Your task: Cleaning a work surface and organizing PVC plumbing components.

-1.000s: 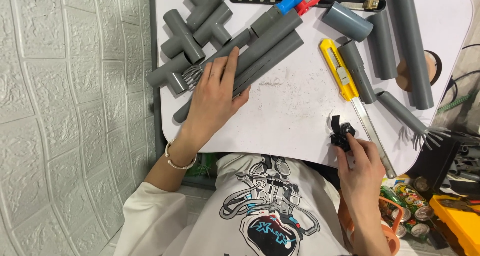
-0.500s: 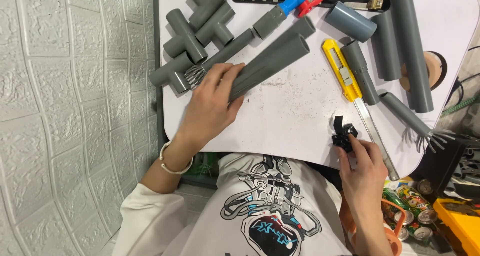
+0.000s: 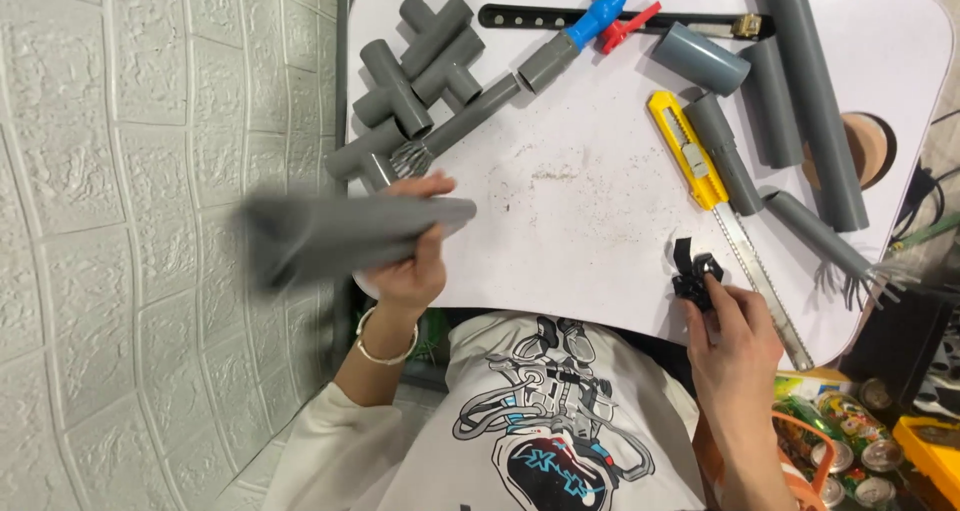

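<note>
Gripping a grey pipe (image 3: 345, 236) tight in the left hand (image 3: 412, 261), long axis running sideways out past the table (image 3: 600, 221) edge toward the wall, right hand (image 3: 735, 336) pinching a black clip (image 3: 697, 271) near the saw (image 3: 760, 281).

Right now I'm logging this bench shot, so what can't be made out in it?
- Grey pipes in the left hand: motion-blurred in the head view; their far ends and count are unclear.
- Small black part at the right hand: too small to tell its kind.
- Long grey pipe: cut off by the top edge.
- Cans: clipped at the lower right corner.
</note>
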